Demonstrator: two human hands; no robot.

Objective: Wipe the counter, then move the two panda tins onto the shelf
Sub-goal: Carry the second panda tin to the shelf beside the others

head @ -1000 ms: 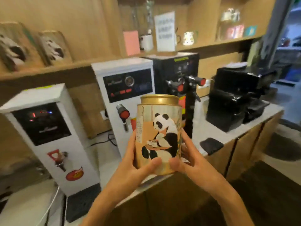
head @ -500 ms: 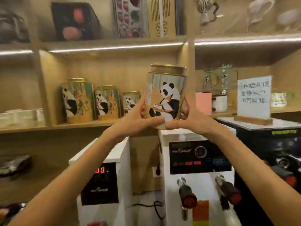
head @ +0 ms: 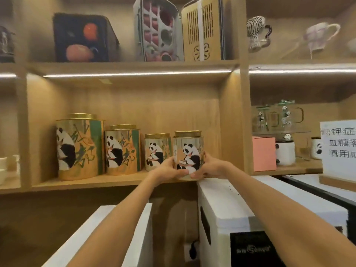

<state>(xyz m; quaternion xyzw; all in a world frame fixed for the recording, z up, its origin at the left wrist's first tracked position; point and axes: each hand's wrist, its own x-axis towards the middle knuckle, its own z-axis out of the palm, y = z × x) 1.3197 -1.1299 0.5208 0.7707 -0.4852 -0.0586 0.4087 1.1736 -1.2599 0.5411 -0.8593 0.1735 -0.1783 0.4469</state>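
A small round panda tin (head: 187, 151) with a gold lid is upright at the front edge of the wooden shelf (head: 107, 181), its base at shelf level. My left hand (head: 167, 168) grips its lower left side and my right hand (head: 211, 167) its lower right side. Directly to its left stands another small panda tin (head: 156, 151), almost touching. Farther left on the same shelf are a medium panda tin (head: 122, 149) and a large panda tin (head: 79, 146).
A vertical shelf divider (head: 231, 122) rises just right of the held tin. Beyond it sit a pink box (head: 263, 153), panda mugs (head: 285, 151) and a paper sign (head: 338, 143). White dispenser machines (head: 227, 205) stand below my forearms. Tea sets fill the shelf above.
Both hands carried the tin from in front of me over the counter up and forward to the shelf, beside the three tins. The camera tilted up and moved closer.
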